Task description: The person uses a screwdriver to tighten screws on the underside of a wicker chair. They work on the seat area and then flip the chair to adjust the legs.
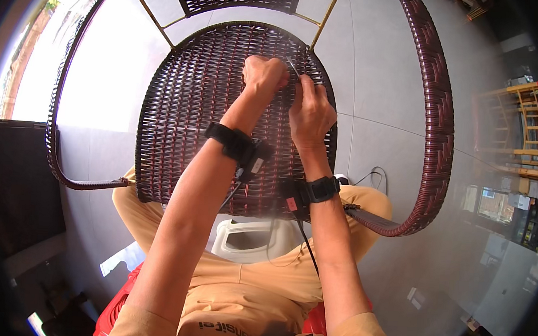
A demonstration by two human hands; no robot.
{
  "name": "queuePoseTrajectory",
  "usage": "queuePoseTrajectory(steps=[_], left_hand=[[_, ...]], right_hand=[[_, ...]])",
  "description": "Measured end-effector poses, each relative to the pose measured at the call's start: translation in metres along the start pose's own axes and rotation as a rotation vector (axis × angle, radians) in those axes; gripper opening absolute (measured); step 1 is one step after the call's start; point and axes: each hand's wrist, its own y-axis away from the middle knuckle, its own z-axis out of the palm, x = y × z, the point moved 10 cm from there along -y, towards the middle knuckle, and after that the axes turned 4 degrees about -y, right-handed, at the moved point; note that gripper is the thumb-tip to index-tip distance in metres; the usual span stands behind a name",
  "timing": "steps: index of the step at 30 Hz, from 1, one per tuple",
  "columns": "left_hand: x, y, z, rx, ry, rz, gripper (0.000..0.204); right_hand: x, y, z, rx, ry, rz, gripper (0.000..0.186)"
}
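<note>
One head view: the dark brown wicker chair seat [192,111] lies centrally before the person; the left hand [265,75] is clenched over its far right part, any contents hidden; the right hand [312,114] pinches a slim metal tool [293,67], the tool's far end beside the left knuckles; uneven pressure on the slick strands could make the tool skid into those knuckles; the dangling black cable [307,243] could snag if dragged across the seat's near edge.

"Any lettering?"
"Dark print [227,330] on the tan shirt [242,302], well below the left hand [264,75] and right hand [313,114]."
"Labels?"
"White label [257,166] behind the left, red label [291,204] behind the right, on black wristbands [324,188], illegible."
</note>
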Motion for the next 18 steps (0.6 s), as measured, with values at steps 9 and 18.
queuePoseTrajectory(steps=[9, 18], left_hand=[[-0.009, -0.013, -0.002, 0.117, -0.186, 0.036, 0.017], [-0.005, -0.008, -0.003, 0.129, -0.254, 0.023, 0.023]], right_hand=[[-0.001, 0.000, 0.000, -0.008, 0.011, 0.009, 0.016], [0.001, 0.002, -0.001, 0.014, -0.022, -0.010, 0.017]])
